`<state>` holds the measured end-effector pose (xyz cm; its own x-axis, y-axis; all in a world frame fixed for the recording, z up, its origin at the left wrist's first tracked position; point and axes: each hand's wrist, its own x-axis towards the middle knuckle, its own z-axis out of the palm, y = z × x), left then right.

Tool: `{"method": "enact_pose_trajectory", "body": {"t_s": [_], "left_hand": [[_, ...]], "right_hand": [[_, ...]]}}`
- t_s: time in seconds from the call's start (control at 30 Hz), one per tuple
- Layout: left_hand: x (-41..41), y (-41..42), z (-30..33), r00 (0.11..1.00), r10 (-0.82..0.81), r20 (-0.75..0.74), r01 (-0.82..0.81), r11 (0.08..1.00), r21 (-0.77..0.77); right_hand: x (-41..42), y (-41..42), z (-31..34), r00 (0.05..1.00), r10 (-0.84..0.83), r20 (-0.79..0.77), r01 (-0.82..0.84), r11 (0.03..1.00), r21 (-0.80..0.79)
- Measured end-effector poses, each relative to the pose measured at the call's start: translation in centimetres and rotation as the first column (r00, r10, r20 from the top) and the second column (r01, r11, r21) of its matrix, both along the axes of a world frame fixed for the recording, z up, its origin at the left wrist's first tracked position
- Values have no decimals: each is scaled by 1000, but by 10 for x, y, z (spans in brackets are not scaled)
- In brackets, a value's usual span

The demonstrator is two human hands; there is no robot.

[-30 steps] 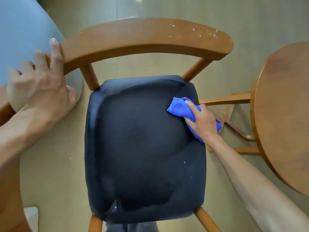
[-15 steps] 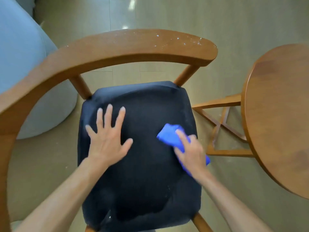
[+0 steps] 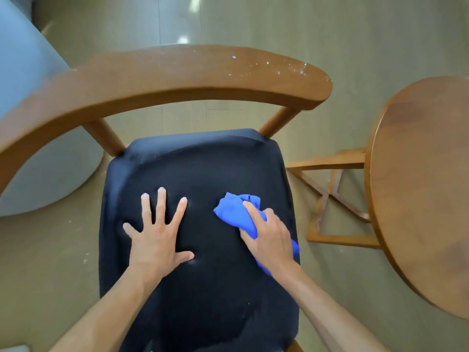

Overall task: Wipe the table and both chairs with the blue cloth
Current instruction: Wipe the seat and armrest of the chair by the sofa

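Note:
A wooden chair with a curved backrest (image 3: 177, 77) and a black padded seat (image 3: 203, 288) fills the middle of the view. My left hand (image 3: 158, 237) lies flat on the seat with its fingers spread. My right hand (image 3: 269, 237) holds the bunched blue cloth (image 3: 234, 212) against the right side of the seat, forefinger stretched over it. White specks dot the right end of the backrest. The round wooden table (image 3: 418, 186) stands to the right of the chair.
A pale grey rounded piece of furniture (image 3: 30, 123) stands at the left behind the backrest. The table's wooden cross-braced legs (image 3: 330, 199) show between chair and tabletop. Beige floor (image 3: 253, 21) lies all around.
My left hand left the backrest and came down flat on the seat. My right hand slid the cloth from the seat's far right edge toward me along the right side.

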<state>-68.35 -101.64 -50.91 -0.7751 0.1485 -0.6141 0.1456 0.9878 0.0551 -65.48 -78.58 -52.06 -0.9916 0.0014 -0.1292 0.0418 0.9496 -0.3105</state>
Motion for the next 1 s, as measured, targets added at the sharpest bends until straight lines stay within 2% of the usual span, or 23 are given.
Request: {"method": "enact_pose_trajectory", "body": {"t_s": [0.03,0.1,0.2,0.27,0.3,0.43,0.5,0.53,0.6,0.67,0.7,0.73,0.8,0.87,0.9,0.93,1.0], "left_hand": [[0,0,0,1000,-8,-6,8,1000,-5],[1,0,-1,1000,-20,-15,20,1000,-9],[2,0,-4,999,-21,-24,21,1000,-8],[0,0,-3,1000,-17,-10,16,1000,-11],[0,2,-3,1000,-14,6,14,1000,-13],[0,5,-1,1000,-15,-1,15,1000,-27],[1,3,-4,1000,-7,17,7,1000,-8],[1,2,-6,1000,0,20,-1,1000,14],[2,-2,-7,1000,8,-14,-7,999,39],[3,-4,-8,1000,12,-20,-11,999,39],[3,-5,-8,1000,10,-28,-9,999,48],[3,-6,-8,999,12,-50,-8,998,62],[7,-14,-5,997,21,-79,-13,995,96],[21,-29,-5,995,45,-86,-34,993,117],[30,-37,-4,995,74,-70,-66,991,116],[40,-43,-5,993,106,-50,-100,989,112],[49,-48,-6,990,143,-23,-139,983,119]], "right_hand": [[-18,4,0,999,-39,-2,39,999,-13],[-72,10,7,967,-253,15,253,967,-19],[-156,19,6,817,-557,151,575,807,-136],[-173,9,6,775,-616,143,631,766,-124],[-167,2,8,785,-605,133,617,782,-83],[-126,-83,1,885,-460,75,463,886,-28],[-121,-137,0,959,-280,50,281,959,-36],[-121,-156,0,993,-109,55,110,994,-13],[-129,-167,2,982,185,24,-185,982,32],[-141,-144,-1,948,308,-77,-305,951,54],[-147,-125,-4,943,309,-126,-302,951,68],[-151,-103,-6,958,247,-146,-240,968,68],[-156,-55,-4,997,-38,-64,40,999,35],[-156,-29,0,911,-411,20,412,911,-36],[-158,-31,2,857,-514,27,515,856,-42],[-159,-42,1,856,-517,10,517,856,-8],[-148,-70,-2,940,-340,-38,342,938,57]]}}
